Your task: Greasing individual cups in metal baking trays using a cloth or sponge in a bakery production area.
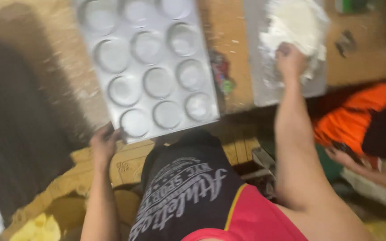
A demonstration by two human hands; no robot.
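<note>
The baking tray [148,67] looks like thin metal, pale grey, with a dull smooth finish and a light dusting of flour in its round cups. The dough [298,27] at the far right is white, soft and matt, with a rough, torn surface. Under it lies a flat sheet [264,85] of similar grey metal, powdery. The tabletop [228,53] looks like brown wood, matt and scattered with flour. The near shirt [188,187] is black cloth with a grey print.

The left hand [104,145] sits low and close to the body, fingers curled in a closed grip, forearm running straight down. The right hand [290,60] reaches far forward, arm fully stretched, fingers bunched and pressing downward.
</note>
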